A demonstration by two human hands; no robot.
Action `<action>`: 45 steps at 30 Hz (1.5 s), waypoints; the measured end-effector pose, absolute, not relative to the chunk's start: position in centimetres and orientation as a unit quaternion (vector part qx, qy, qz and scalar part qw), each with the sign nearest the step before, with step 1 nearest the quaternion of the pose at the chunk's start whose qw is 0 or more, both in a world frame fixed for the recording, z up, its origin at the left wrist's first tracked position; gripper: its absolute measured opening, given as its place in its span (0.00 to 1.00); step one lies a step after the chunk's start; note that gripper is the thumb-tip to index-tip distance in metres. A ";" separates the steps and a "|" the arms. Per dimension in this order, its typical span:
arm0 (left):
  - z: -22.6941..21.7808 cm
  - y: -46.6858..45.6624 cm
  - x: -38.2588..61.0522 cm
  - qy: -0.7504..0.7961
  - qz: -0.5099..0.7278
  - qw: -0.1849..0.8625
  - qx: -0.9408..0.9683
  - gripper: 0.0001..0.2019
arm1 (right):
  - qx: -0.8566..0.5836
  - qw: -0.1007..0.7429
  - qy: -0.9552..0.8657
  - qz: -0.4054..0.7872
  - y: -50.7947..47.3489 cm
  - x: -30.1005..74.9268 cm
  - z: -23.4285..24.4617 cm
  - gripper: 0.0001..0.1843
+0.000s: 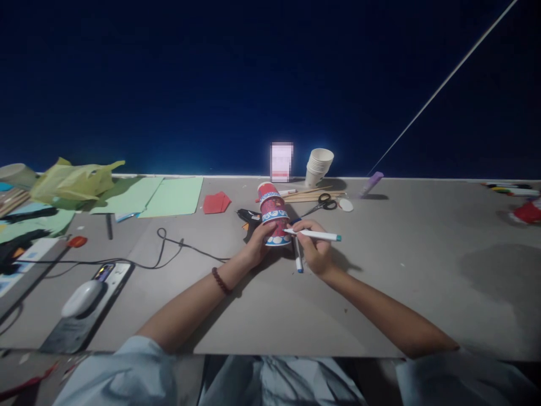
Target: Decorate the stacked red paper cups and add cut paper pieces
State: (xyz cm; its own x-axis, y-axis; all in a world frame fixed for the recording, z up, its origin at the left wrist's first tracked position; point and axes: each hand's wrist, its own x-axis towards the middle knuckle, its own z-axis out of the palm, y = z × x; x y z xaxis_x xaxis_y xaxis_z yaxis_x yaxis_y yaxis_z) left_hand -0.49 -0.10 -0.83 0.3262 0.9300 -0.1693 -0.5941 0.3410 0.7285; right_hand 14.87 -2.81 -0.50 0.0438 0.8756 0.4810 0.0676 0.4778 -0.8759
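Note:
My left hand [257,243] is wrapped around the lower part of a tower of stacked paper cups [274,213], coloured red with blue and white bands. The tower leans a little to the left at its top. Between the fingers of my right hand [316,248] is a white marker [316,233] with a teal end. Its tip meets, or nearly meets, the lowest red section of the cups. Under my right hand lies another marker [298,256] with a blue end. A black glue gun [249,216] rests just behind my left hand, partly hidden by the cups.
Scissors [323,204], wooden sticks [310,195] and a stack of white paper cups [319,166] stand or lie behind. A purple glue stick [372,184] is further right. Leftward are green paper [171,197], red paper [216,202], a black cable [198,251], a power strip [31,265] and a phone [67,335].

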 end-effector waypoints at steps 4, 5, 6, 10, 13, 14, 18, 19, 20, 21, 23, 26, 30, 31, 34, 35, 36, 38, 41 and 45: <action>-0.8 -0.1 -0.5 0.301 0.502 0.758 0.287 0.19 | -0.398 0.606 -0.605 0.329 -2.8 14.8 -0.4 0.05; -0.8 -0.1 -0.4 0.300 0.502 0.758 0.288 0.19 | -0.399 0.607 -0.605 0.328 -2.8 14.8 -0.4 0.05; -0.8 -0.1 -0.4 0.298 0.502 0.759 0.288 0.19 | -0.399 0.606 -0.605 0.328 -2.8 14.8 -0.3 0.05; -0.8 -0.1 -0.4 0.300 0.500 0.760 0.286 0.20 | -0.396 0.606 -0.607 0.328 -2.9 14.8 -0.2 0.05; -0.8 -0.1 -0.4 0.301 0.500 0.760 0.286 0.19 | -0.393 0.600 -0.617 0.323 -3.0 14.8 -0.1 0.06; -0.8 -0.1 -0.4 0.300 0.501 0.760 0.287 0.18 | -0.394 0.597 -0.622 0.320 -3.0 14.8 -0.1 0.06; -0.7 -0.1 -0.4 0.299 0.498 0.761 0.287 0.18 | -0.390 0.589 -0.636 0.310 -3.1 14.8 -0.2 0.06; -0.7 -0.1 -0.4 0.300 0.498 0.761 0.288 0.18 | -0.387 0.588 -0.638 0.311 -3.1 14.8 -0.2 0.06; -0.7 -0.1 -0.4 0.301 0.499 0.760 0.289 0.18 | -0.384 0.590 -0.638 0.312 -3.1 14.8 -0.2 0.06; -0.7 -0.1 -0.4 0.302 0.499 0.759 0.290 0.18 | -0.381 0.593 -0.637 0.314 -3.1 14.8 -0.2 0.06; -0.7 -0.1 -0.4 0.302 0.501 0.757 0.289 0.18 | -0.377 0.600 -0.628 0.322 -3.0 14.7 -0.1 0.05; -0.7 -0.2 -0.4 0.301 0.499 0.761 0.287 0.18 | -0.378 0.612 -0.608 0.335 -3.0 14.7 -0.1 0.06; -0.8 -0.2 -0.4 0.302 0.496 0.761 0.288 0.17 | -0.387 0.614 -0.597 0.341 -3.0 14.7 -0.1 0.06; -0.8 -0.2 -0.4 0.304 0.498 0.760 0.287 0.17 | -0.390 0.612 -0.597 0.343 -3.0 14.7 -0.1 0.06; -0.9 -0.1 -0.4 0.303 0.500 0.760 0.285 0.17 | -0.399 0.602 -0.598 0.347 -3.0 14.7 -0.1 0.05; -0.9 -0.1 -0.4 0.301 0.499 0.761 0.286 0.17 | -0.401 0.600 -0.599 0.348 -3.0 14.7 -0.1 0.05; -0.9 -0.1 -0.4 0.299 0.499 0.761 0.286 0.17 | -0.401 0.599 -0.600 0.348 -3.0 14.7 -0.1 0.05; -0.9 -0.1 -0.4 0.303 0.499 0.761 0.283 0.17 | -0.393 0.600 -0.604 0.347 -3.0 14.7 -0.1 0.06; -0.9 -0.1 -0.4 0.313 0.498 0.760 0.274 0.18 | -0.370 0.608 -0.609 0.351 -2.9 14.6 0.0 0.07; -0.8 -0.1 -0.4 0.301 0.495 0.766 0.279 0.19 | -0.352 0.619 -0.602 0.361 -2.9 14.6 0.2 0.08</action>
State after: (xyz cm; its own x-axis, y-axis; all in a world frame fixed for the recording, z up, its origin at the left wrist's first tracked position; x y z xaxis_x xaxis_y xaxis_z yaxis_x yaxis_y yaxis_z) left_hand -0.40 -0.11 -0.79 0.3280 0.9263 -0.1853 -0.5904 0.3541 0.7253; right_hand 14.62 -2.91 0.21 0.0142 0.8708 0.4914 -0.0241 0.4916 -0.8705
